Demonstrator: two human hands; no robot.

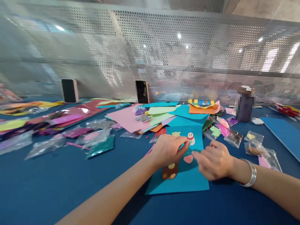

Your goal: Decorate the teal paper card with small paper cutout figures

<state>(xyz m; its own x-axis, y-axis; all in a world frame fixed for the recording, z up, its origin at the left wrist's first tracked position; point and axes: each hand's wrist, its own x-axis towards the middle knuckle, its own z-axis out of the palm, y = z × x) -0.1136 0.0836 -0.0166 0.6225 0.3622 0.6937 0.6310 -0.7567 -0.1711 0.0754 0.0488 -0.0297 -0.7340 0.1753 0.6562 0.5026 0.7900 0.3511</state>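
A person's left hand and right hand, fingertips narrowed, contents unclear, flank a heart and snowman already on blue paper, with bagged pieces right of the grip.

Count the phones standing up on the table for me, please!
2. The left phone stands before the mesh panel, toward the left. The middle phone stands before it too, behind the pink paper. The piled craft things could hide another.

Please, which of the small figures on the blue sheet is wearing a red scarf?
The white snowman on the turquoise paper sheet, just right of the pale yellow figure; only it shows red at the neck.
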